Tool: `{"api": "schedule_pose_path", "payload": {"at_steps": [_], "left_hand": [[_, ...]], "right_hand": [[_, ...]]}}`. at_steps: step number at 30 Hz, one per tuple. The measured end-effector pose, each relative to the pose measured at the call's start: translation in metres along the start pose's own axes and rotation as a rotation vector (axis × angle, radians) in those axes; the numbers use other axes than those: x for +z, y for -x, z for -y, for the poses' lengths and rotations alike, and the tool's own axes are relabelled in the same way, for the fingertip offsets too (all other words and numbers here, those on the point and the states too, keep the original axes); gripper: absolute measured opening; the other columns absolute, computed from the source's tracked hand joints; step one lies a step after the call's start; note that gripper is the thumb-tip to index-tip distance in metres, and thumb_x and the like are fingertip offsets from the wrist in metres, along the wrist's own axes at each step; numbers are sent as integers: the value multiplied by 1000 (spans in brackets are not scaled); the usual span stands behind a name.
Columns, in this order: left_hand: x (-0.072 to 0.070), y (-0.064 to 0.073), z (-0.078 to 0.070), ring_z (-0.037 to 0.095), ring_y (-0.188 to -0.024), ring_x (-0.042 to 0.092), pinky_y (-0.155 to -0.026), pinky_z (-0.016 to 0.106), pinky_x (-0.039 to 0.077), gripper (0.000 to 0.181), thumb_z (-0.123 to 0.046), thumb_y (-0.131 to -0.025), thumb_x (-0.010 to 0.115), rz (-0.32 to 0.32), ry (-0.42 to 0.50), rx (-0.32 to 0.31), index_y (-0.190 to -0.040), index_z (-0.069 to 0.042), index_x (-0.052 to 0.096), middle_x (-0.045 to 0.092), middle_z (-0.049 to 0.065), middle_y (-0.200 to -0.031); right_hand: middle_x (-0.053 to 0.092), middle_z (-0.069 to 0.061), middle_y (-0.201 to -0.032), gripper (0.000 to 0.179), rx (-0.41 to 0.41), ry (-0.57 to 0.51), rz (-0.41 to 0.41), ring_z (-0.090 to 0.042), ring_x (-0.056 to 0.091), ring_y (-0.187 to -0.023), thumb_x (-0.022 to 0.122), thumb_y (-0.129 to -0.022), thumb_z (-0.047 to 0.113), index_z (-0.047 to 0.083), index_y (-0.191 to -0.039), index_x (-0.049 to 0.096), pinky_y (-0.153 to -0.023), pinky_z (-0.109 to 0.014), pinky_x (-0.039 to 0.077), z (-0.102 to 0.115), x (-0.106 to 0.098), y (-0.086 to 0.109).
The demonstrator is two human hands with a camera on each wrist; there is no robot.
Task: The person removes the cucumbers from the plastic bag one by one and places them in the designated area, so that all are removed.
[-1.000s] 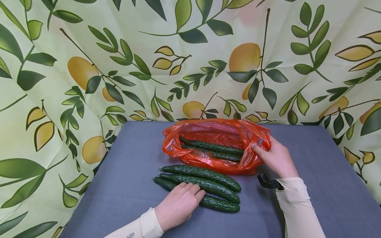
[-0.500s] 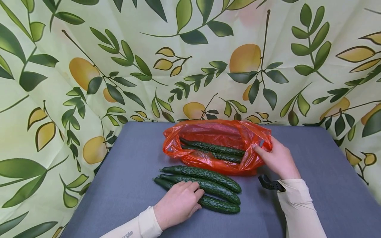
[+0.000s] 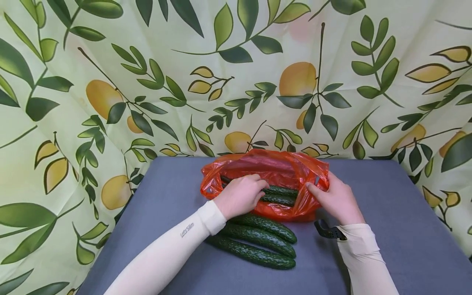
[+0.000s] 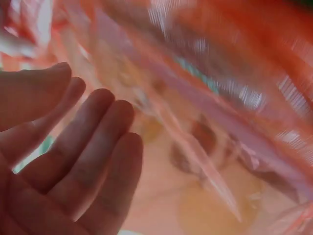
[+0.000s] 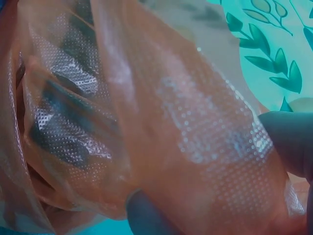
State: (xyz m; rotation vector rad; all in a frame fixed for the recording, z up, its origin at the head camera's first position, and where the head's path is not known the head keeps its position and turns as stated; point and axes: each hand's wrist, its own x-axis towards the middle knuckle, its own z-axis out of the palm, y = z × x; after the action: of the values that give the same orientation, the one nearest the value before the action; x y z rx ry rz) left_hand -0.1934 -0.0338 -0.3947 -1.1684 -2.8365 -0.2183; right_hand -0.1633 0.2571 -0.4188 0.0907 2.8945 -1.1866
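Observation:
An orange-red plastic bag (image 3: 284, 212) lies on its side at the back of the table, its mouth toward me. Two long dark green cucumbers (image 3: 282, 191) show inside. My left hand (image 3: 241, 194) reaches over the bag's mouth and hides part of them. In the left wrist view its fingers (image 4: 110, 147) are extended and slightly bent, holding nothing, close to the bag film. My right hand (image 3: 340, 201) pinches the bag's right edge, and the right wrist view shows the thin film (image 5: 215, 142) between thumb and fingers. Three more cucumbers (image 3: 254, 255) lie side by side in front.
A grey cloth covers the table (image 3: 169, 188). Behind and to the left hangs a backdrop (image 3: 254, 73) printed with leaves and fruit. A black band (image 3: 328, 231) sits at my right wrist.
My left hand has lifted off the nearest cucumber on the table and moved forward to the bag's mouth. My right hand keeps its hold on the bag. The head view has tilted slightly.

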Motion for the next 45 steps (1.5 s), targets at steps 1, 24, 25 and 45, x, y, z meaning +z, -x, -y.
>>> {"api": "schedule_pose_path", "payload": {"at_steps": [1, 24, 25, 45], "left_hand": [[1, -12, 5, 18, -108, 75, -92, 37, 64, 25, -21, -106, 69, 36, 3, -24, -130, -15, 76, 75, 1, -118], [33, -76, 49, 19, -127, 67, -117, 38, 52, 32, -15, -104, 70, 467, 184, -115, -136, -16, 74, 74, 1, -138], [33, -77, 49, 19, -128, 67, -117, 38, 51, 33, -14, -104, 69, 471, 182, -112, -137, -16, 74, 74, 1, -138], [96, -104, 73, 17, -118, 65, -110, 40, 55, 27, -17, -102, 67, 489, 47, -73, -128, -21, 66, 70, 0, -133]], "right_hand": [[70, -31, -134, 77, -1, 0, -2, -33, 77, -98, 65, -104, 52, -2, -155, 45, -82, -50, 66, 0, 0, 0], [73, -27, -129, 69, -22, 10, -29, -31, 75, -96, 67, -103, 47, 0, -150, 50, -78, -41, 64, 6, 3, -3], [73, -27, -129, 69, -19, 8, -27, -31, 75, -97, 67, -103, 47, 0, -151, 50, -80, -43, 64, 6, 3, -3], [73, -28, -130, 68, -22, 0, -49, -35, 76, -102, 66, -103, 48, 1, -151, 51, -89, -54, 63, -3, -1, -2]]}}
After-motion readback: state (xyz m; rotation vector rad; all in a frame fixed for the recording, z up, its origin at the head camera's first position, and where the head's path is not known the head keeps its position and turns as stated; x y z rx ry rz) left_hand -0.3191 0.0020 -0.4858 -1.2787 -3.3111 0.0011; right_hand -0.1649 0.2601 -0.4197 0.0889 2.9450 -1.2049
